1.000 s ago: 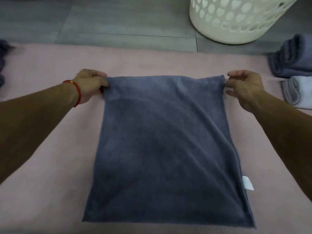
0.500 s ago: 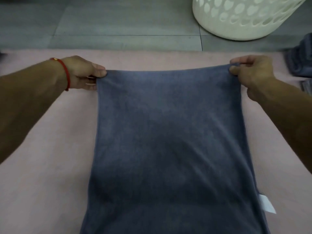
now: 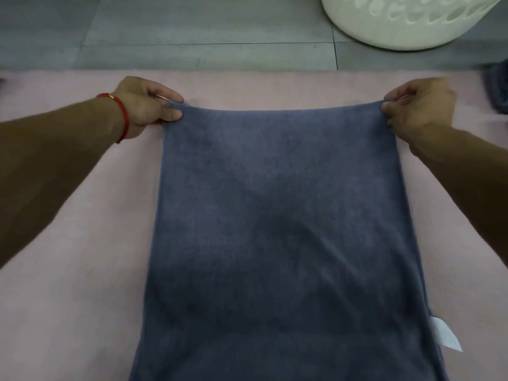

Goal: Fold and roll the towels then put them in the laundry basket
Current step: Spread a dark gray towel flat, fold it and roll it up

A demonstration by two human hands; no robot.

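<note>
The pink mat point(image 3: 68, 270) spreads under everything I'm working on, laid over the grey tiled floor point(image 3: 192, 31). On it lies the blue-grey towel point(image 3: 280, 229), already doubled by the look of it, running from my two hands toward me and out of the bottom of the view. It looks soft and limp, light enough to lift by its corners alone, with a napped surface that I judge won't slip through my fingers. It will sag wherever I don't support it, so the far corners are the places to hold, keeping the edge between them taut.

The white laundry basket point(image 3: 406, 26) stands on the floor beyond the mat, off to my right and well apart from the towel. A dark bundle of cloth point(image 3: 499, 86) shows at the right edge, too blurred to read.

My left hand point(image 3: 148, 105), red cord bracelet point(image 3: 121, 114) at the wrist, pinches the far left corner between thumb and curled fingers. My right hand point(image 3: 417, 108) has the same pinching grip on the far right corner. A white care label point(image 3: 445, 336) sticks out of the near right edge.
</note>
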